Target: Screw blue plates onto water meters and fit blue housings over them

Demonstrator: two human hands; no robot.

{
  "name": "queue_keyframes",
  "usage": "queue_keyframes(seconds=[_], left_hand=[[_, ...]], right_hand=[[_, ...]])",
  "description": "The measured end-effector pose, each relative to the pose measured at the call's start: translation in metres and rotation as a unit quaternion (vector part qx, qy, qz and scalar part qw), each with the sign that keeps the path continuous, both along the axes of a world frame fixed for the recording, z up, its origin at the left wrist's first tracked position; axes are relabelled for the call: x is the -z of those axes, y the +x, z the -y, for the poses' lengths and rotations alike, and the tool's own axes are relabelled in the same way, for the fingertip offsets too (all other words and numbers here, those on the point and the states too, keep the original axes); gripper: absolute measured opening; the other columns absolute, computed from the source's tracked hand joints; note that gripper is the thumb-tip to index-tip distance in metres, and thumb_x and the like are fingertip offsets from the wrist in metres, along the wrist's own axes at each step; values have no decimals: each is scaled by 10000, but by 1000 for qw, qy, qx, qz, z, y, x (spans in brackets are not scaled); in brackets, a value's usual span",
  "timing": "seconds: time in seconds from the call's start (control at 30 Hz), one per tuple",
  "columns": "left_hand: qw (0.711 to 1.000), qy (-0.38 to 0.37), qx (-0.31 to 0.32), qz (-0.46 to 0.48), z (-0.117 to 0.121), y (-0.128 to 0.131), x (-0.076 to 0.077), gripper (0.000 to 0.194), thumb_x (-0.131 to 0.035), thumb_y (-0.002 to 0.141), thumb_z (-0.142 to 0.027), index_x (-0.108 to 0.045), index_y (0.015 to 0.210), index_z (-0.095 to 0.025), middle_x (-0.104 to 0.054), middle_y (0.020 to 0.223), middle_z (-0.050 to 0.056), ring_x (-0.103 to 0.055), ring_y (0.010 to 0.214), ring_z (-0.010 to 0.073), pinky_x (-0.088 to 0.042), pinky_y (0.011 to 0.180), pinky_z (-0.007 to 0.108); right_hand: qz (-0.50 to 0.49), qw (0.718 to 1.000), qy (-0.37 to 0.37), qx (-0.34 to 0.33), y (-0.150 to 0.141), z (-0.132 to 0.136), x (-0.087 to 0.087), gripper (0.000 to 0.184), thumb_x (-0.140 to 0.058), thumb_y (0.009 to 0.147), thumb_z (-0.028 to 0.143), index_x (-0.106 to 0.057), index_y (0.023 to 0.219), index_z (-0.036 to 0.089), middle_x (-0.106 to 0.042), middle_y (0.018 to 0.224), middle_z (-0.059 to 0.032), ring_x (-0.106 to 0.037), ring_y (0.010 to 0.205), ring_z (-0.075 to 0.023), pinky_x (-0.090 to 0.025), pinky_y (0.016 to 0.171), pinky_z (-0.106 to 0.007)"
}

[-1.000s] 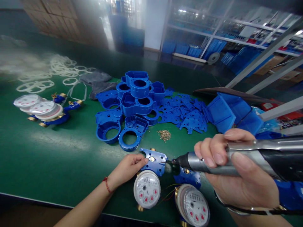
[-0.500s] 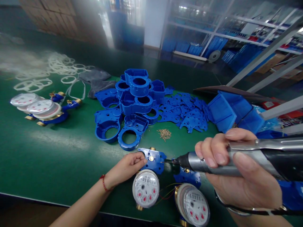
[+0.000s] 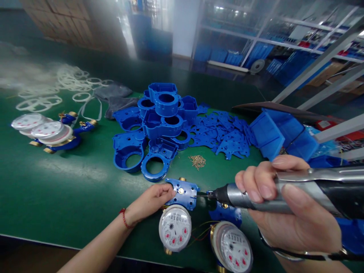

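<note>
Wrapped tightly by the fingers and thumb of the right hand [image 3: 287,212], a power screwdriver [image 3: 327,182] is held nearly level, its thin bit pointed at the right end of a blue plate [image 3: 186,197]; whether a screw is met by the tip cannot be told. At the plate's left end, the plate is gripped by the left hand [image 3: 155,197], with its fingers curled and its thumb laid along the border. The plate is placed near the front edge of the green table [image 3: 85,182], just behind a round-dialled meter [image 3: 174,227]. Beside it, closer to that edge, a second meter [image 3: 234,246] is seen tilted. Farther from the front edge, small screws [image 3: 197,162] are heaped, and blue housings [image 3: 165,127] are stacked behind them to the left.
</note>
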State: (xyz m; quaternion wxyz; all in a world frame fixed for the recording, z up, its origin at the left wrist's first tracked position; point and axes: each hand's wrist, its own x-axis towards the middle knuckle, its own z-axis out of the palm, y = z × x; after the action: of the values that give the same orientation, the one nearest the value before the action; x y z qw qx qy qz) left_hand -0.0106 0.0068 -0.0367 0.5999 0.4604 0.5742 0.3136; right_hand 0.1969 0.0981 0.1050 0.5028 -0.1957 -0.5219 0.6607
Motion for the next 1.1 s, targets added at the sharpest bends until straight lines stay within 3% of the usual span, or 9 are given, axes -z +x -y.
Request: queue_keyframes(seconds=[0.2,0.53,0.77,1.1], left_hand=[[1000,5,-10,-25,0,1,2,446,-469,808,-593,-393,636,-189,-342,634,-42,-308,591,116,-253,565,257],[999,15,-37,-20,5,7,4,439,-456,803,-594,-408,651,-185,-355,620,-41,-311,578,111,-246,540,257],[999,29,-43,-13,6,6,7,452,-465,806,-603,-403,648,-184,-348,602,-47,-308,565,105,-240,528,247],[999,31,-30,-16,3,5,3,471,-465,803,-613,-408,634,-177,-343,587,-51,-305,557,99,-234,511,232]], right_hand=[[7,1000,22,2,-7,3,2,148,-727,785,290,-625,891,276,-517,561,51,-468,491,-98,-418,509,-261],[33,994,88,-64,-16,8,9,132,-627,873,264,-571,991,279,-537,653,50,-536,575,-104,-469,583,-290],[41,996,78,-32,-36,7,21,121,-652,839,263,-584,939,257,-557,619,53,-535,535,-108,-479,534,-272],[46,995,90,-26,-38,7,25,129,-648,844,251,-577,951,242,-565,638,53,-549,548,-104,-482,539,-267]])
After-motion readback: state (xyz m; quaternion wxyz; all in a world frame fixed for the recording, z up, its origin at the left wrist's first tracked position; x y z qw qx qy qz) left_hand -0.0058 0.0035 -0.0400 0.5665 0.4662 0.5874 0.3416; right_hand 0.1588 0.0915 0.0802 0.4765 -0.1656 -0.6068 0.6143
